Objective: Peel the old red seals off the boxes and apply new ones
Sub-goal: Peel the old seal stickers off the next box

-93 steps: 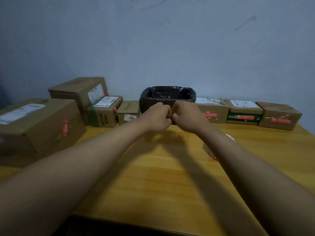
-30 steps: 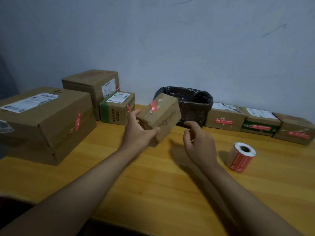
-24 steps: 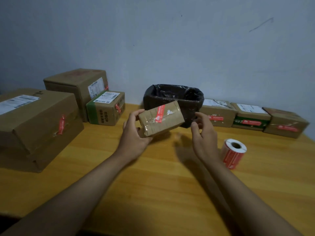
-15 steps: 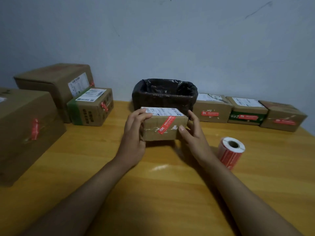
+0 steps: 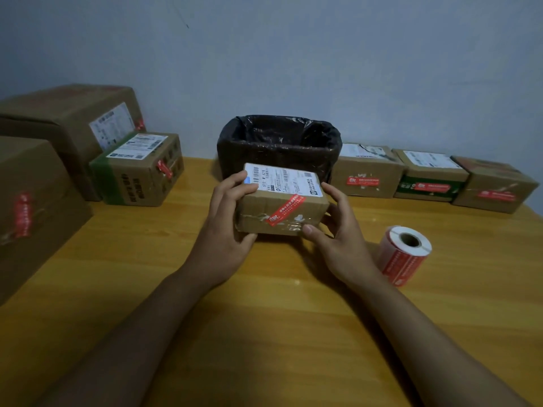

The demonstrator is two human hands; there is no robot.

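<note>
A: A plain grey-blue wall [image 5: 293, 54] stands behind a yellow-brown wooden table [image 5: 264, 333]. What sits in the middle?

B: A small brown cardboard box with a white shipping label on top [image 5: 282, 199], at the table's centre, just in front of a bin lined with a black plastic bag [image 5: 279, 142]. A slanted red seal strip [image 5: 286, 210] crosses the box's front face, over clear tape.

A: And the hands?

B: Both grip that box. The left hand [image 5: 226, 230] wraps its left end, fingers over the top edge and thumb low at the front corner. The right hand [image 5: 338, 230] clasps the right end, thumb pressed at the lower front edge near the seal.

A: Is the box resting on the table?

B: I cannot tell; its bottom edge is close to the wood, with shadow beneath.

A: What else is around?

B: A roll of red seals on a white core [image 5: 404, 255] stands on the table just right of the right hand. Three small cardboard boxes with red seals on their fronts [image 5: 432, 179] line the wall on the right. On the left sit a green-banded cardboard box [image 5: 138, 171], a large brown carton behind it [image 5: 73, 118], and a big carton at the frame's edge [image 5: 29, 207], each with a red seal.
</note>
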